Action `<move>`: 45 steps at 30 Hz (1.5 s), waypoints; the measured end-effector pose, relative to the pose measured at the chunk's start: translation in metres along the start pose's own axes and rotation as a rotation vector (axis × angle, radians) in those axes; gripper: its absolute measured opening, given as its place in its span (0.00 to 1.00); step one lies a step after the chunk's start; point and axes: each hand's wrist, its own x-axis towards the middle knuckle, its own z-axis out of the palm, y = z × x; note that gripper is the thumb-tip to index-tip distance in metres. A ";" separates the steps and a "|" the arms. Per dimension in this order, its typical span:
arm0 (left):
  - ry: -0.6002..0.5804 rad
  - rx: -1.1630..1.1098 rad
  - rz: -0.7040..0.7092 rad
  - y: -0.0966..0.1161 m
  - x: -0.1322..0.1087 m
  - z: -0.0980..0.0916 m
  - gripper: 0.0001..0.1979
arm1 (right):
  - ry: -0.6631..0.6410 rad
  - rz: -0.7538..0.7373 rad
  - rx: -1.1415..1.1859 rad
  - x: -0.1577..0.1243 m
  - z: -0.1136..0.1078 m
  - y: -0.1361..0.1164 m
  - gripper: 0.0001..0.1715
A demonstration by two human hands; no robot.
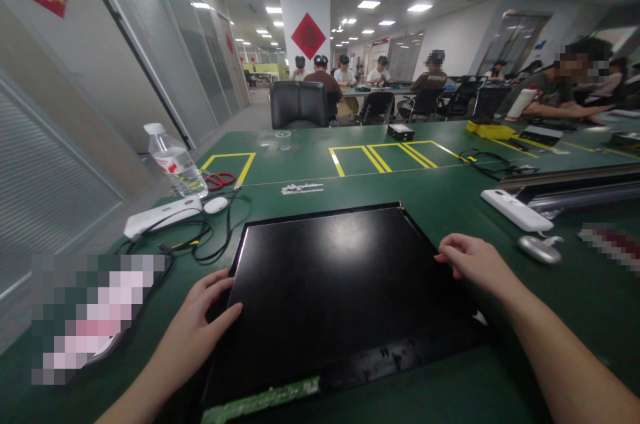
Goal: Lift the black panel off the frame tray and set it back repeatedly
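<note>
A flat black screen panel [330, 291] lies in front of me on the green table [380, 187], with a strip of green circuit board [263, 401] along its near edge. My left hand [203, 314] grips the panel's left edge, thumb on top and fingers curled at the side. My right hand [473, 261] rests on the panel's right edge with its fingers bent down onto the frame.
At the left lie a water bottle [175, 164], red scissors [220, 179], a white device [160, 216] and black cables [205, 241]. At the right are a white device [515, 209], a silver mouse [540, 249] and metal rails [580, 187]. Several people sit at tables behind.
</note>
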 end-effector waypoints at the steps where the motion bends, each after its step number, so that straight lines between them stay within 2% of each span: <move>1: 0.000 0.007 0.000 -0.001 0.000 0.000 0.21 | 0.001 -0.003 0.011 0.000 0.000 0.001 0.10; 14: -0.019 0.036 0.014 -0.001 0.000 0.001 0.22 | -0.041 0.049 0.229 0.009 0.003 0.015 0.08; 23: -0.023 0.084 0.034 -0.001 -0.002 0.001 0.24 | -0.031 0.033 0.195 0.006 0.002 0.010 0.08; 29: -0.015 0.121 0.059 -0.005 -0.001 0.001 0.22 | -0.040 0.047 0.222 0.008 0.002 0.011 0.08; 34: -0.021 0.165 0.085 -0.008 0.000 0.002 0.26 | -0.021 0.051 0.210 0.007 0.004 0.011 0.09; 40: -0.047 0.208 0.132 -0.011 0.001 -0.002 0.23 | -0.016 0.044 0.173 0.005 0.003 0.008 0.09; 45: -0.066 0.244 0.160 -0.014 -0.002 -0.001 0.26 | -0.008 0.051 0.117 0.003 0.004 0.005 0.10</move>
